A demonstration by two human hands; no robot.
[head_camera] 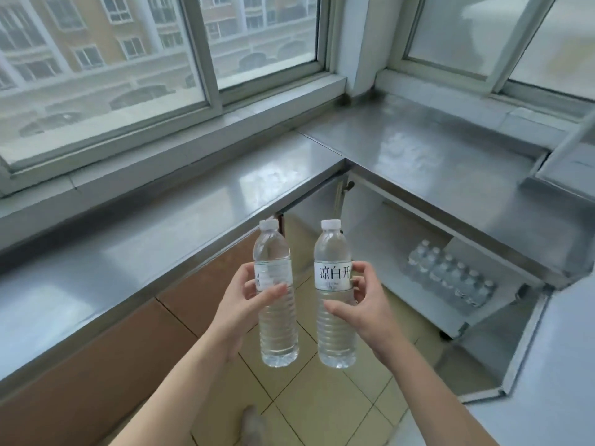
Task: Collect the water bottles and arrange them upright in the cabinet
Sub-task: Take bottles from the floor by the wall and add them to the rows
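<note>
I hold two clear water bottles with white caps upright in front of me, above the tiled floor. My left hand (240, 304) grips the left bottle (277, 336) around its label. My right hand (363, 304) grips the right bottle (335, 336), whose white label with black characters faces me. To the right, under the steel counter, the cabinet (386, 252) stands open. Several shrink-wrapped bottles (450, 275) stand in rows on its floor.
An L-shaped stainless steel counter (193, 214) runs below the windows and round the corner. The cabinet's open steel door (515, 365) juts out at lower right. Brown cabinet fronts (112, 365) line the left. Beige floor tiles (322, 407) lie below.
</note>
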